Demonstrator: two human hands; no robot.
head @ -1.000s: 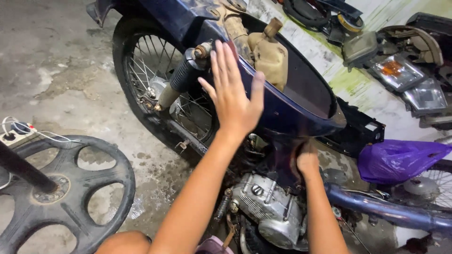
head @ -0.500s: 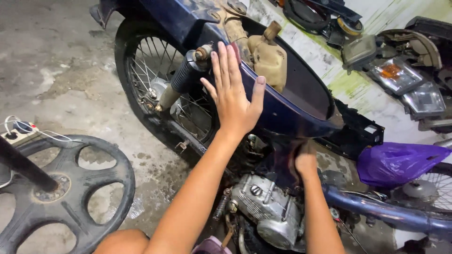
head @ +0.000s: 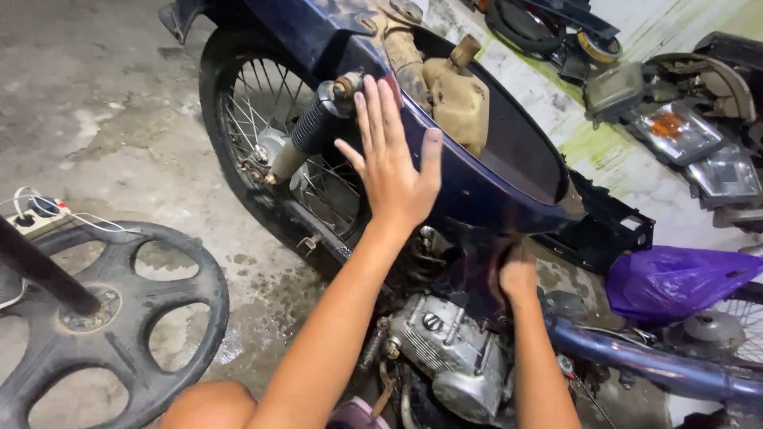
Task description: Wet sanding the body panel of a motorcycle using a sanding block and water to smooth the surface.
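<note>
A stripped motorbike stands before me with a dark blue body panel [head: 469, 187] over its frame. My left hand [head: 393, 163] lies flat against the side of that panel, fingers spread, holding nothing. My right hand [head: 518, 274] reaches under the panel's lower front edge, just above the silver engine [head: 453, 357]; its fingers are hidden behind the panel. A tan fuel tank [head: 459, 99] sits inside the open body. The rear wheel [head: 270, 159] and a black shock absorber [head: 314, 127] are left of my left hand.
A black cast wheel [head: 119, 318] on a dark pole lies at the lower left on wet concrete. A white power strip [head: 40, 210] with cables sits at the left. A purple plastic bag [head: 675, 278], headlights [head: 683, 131] and loose parts lie at the right.
Both hands stay almost where they were; the view has shifted slightly. My left hand remains flat on the panel.
</note>
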